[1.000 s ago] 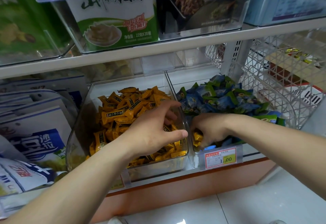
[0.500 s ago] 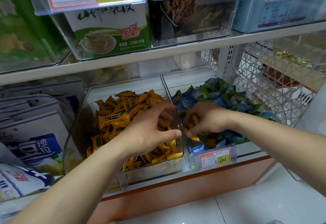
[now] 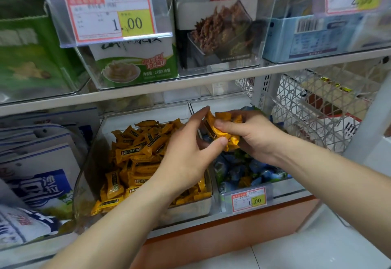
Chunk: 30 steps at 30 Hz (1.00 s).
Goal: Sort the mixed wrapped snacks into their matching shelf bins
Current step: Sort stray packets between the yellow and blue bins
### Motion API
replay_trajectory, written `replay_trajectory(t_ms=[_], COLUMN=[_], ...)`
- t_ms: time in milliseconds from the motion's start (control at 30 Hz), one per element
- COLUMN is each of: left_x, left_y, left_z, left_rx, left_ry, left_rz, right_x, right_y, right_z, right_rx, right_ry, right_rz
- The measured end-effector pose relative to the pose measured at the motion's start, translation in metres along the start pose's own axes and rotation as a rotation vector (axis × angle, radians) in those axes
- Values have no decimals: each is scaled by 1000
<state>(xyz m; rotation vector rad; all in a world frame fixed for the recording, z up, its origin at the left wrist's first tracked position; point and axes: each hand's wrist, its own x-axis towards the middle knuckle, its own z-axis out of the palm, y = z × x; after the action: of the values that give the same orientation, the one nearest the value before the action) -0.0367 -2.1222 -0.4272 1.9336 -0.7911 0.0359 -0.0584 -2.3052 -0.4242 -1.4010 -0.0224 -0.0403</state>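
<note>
Over the lower shelf, I am gripping a handful of yellow snacks (image 3: 222, 133) in my right hand (image 3: 254, 139), fingers curled round the bundle from the right. My left hand (image 3: 186, 158) is closing on the same bundle from the left, thumb pressing its lower edge and forefinger reaching over its top. The wrappers are bunched, their long sides slanting from upper left to lower right. They are hanging just above the wall that divides the two clear bins.

The yellow bin (image 3: 88, 163) is lying down and to the left of the bundle, directly under my left hand, so that hand is the nearer one for the drop. I am judging this as a hand-over: the right lets go, the left carries a short way left and down.

That bin is holding a deep heap of matching yellow packets. The blue bin (image 3: 283, 187) beside it, under my right wrist, is holding blue and green snacks (image 3: 239, 169); one or two yellowish packets may be lying among them, though I cannot tell for sure.
</note>
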Motion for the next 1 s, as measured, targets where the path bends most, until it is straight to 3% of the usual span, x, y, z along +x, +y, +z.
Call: replay_trajectory(t_ms=[133, 233, 400, 533, 667, 767, 900, 1000], left_x=[0, 4, 6, 13, 20, 20, 14, 2], left_y=[8, 9, -12, -37, -55, -57, -38, -17], left_z=[-1, -4, -29, -62, -82, -84, -72, -44], left_rx=[-232, -389, -96, 321, 548, 574, 510, 392], left_ry=[-4, 91, 158, 206, 77, 51, 92, -41], left_rz=[-134, -280, -202, -179, -313, -310, -96, 3], right_x=[5, 15, 38, 62, 75, 68, 47, 25], right_y=[2, 6, 10, 12, 14, 11, 5, 1], right_z=[17, 35, 59, 71, 70, 61, 36, 6], right_rx=[-8, 4, -163, -448, -738, -770, -932, -975], right_ry=[104, 160, 252, 262, 179, 158, 114, 71], right_rz=[-35, -57, -91, -182, -188, -201, -217, -196])
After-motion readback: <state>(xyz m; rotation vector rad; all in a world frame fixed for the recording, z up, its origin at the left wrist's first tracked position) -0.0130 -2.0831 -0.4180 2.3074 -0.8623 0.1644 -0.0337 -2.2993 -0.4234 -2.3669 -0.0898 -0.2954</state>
